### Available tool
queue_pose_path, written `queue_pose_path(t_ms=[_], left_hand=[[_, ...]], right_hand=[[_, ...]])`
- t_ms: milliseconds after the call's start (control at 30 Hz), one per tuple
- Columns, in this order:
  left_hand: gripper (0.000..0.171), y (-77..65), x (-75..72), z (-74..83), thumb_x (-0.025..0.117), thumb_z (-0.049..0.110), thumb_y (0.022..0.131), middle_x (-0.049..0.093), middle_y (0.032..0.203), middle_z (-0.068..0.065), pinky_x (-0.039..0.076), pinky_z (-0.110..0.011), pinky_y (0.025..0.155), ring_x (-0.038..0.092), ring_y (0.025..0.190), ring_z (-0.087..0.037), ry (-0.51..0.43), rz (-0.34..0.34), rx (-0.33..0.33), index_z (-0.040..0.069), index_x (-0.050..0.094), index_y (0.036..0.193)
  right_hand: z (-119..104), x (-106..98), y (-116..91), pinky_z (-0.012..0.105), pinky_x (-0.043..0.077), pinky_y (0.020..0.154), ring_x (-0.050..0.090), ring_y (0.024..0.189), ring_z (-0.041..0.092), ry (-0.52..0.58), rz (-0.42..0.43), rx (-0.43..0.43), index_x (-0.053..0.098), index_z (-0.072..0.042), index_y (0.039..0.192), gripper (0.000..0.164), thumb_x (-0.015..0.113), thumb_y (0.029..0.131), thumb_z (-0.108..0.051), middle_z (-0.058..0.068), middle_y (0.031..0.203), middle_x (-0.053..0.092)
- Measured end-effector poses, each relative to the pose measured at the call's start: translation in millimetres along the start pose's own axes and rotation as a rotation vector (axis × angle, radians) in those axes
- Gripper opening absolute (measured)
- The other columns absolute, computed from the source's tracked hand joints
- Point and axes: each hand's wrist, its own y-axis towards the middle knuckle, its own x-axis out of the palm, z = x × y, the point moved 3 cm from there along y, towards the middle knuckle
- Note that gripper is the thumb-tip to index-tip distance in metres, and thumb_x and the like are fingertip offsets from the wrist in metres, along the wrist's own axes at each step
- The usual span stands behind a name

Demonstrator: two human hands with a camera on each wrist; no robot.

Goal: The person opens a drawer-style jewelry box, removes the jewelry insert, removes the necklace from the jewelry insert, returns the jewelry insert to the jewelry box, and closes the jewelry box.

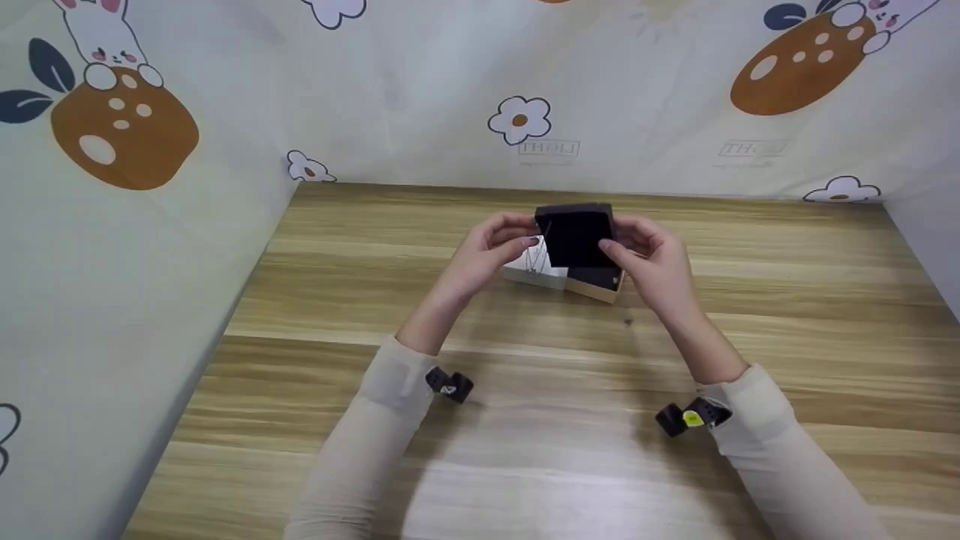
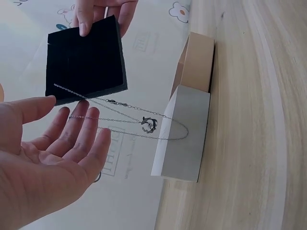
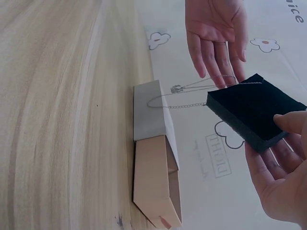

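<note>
Seemingly arranging the necklace [image 2: 149, 125], the right hand [image 1: 664, 270] pinches the black pad [image 2: 84, 60] while the left hand [image 1: 480, 259], fingers loosely extended, likely must gather the slack.

Head view faces forward-down — nearer, sideways wrist views share a pad [image 2: 85, 60], probably foam.

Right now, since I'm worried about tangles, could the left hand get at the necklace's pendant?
Probably yes: the left hand is close by, and the pendant hangs clear of the black pad, with only the chain near its path.
</note>
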Motion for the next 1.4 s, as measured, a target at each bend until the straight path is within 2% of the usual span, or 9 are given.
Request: queue_pose_path(t_ms=[133,300,400,533,767,1167,1400], left_hand=[[0.036,0.1,1.6,-0.5,0.049,0.001,0.101,0.058,0.136,-0.029,0.047,-0.044,0.11,0.059,0.127,-0.037,0.004,-0.006,-0.017,-0.01,0.049,0.135],[0.04,0.5,2.2,-3.0,0.034,0.016,0.109,0.058,0.136,-0.028,0.043,-0.052,0.113,0.057,0.129,-0.038,0.012,-0.016,-0.055,-0.005,0.048,0.139],[0.045,-0.1,1.9,-4.8,0.029,0.024,0.11,0.06,0.134,-0.027,0.041,-0.051,0.115,0.058,0.129,-0.036,0.031,-0.023,-0.074,-0.002,0.049,0.14],[0.048,-0.5,1.2,-6.9,0.025,0.026,0.111,0.061,0.132,-0.028,0.04,-0.05,0.116,0.058,0.129,-0.036,0.038,-0.031,-0.102,-0.002,0.05,0.14],[0.05,-1.7,1.8,-6.2,0.022,0.027,0.111,0.062,0.13,-0.03,0.041,-0.051,0.115,0.059,0.127,-0.038,0.036,-0.045,-0.117,-0.006,0.048,0.139],[0.052,-1.9,4.3,-8.5,0.021,0.029,0.11,0.064,0.127,-0.029,0.043,-0.051,0.113,0.059,0.126,-0.04,0.028,-0.076,-0.117,-0.009,0.051,0.13],[0.049,-3.1,5.0,-9.0,0.02,0.03,0.111,0.067,0.122,-0.028,0.045,-0.052,0.111,0.063,0.121,-0.038,0.0,-0.075,-0.121,-0.006,0.05,0.126]], right_hand=[[-0.7,0.8,-0.7,0.014,0.057,0.078,0.067,0.085,-0.003,0.016,0.005,-0.01,0.067,0.009,0.113,0.024,0.066,0.088,0.008,-0.02,0.088,0.072],[-0.4,1.2,-1.4,0.015,0.057,0.077,0.067,0.084,-0.002,0.027,0.008,-0.015,0.068,0.008,0.111,0.023,0.065,0.088,0.009,-0.018,0.088,0.072],[0.0,1.0,-2.2,0.015,0.058,0.078,0.068,0.085,-0.001,0.029,0.008,-0.015,0.068,0.007,0.111,0.024,0.065,0.088,0.009,-0.018,0.089,0.073],[0.8,1.0,-2.5,0.015,0.058,0.078,0.068,0.086,-0.002,0.027,0.007,-0.013,0.068,0.007,0.111,0.023,0.065,0.088,0.009,-0.018,0.089,0.072],[0.5,1.2,-2.4,0.015,0.057,0.078,0.068,0.086,-0.002,0.034,0.014,-0.013,0.07,0.002,0.108,0.023,0.065,0.087,0.01,-0.019,0.088,0.072],[0.6,-1.3,-2.0,0.014,0.057,0.079,0.067,0.088,-0.004,-0.012,0.017,0.005,0.067,0.006,0.113,0.024,0.069,0.089,0.002,-0.022,0.088,0.071],[2.3,-3.1,-2.2,0.014,0.056,0.079,0.067,0.087,-0.004,-0.01,0.022,0.003,0.068,0.003,0.112,0.022,0.067,0.089,0.004,-0.023,0.087,0.071]])
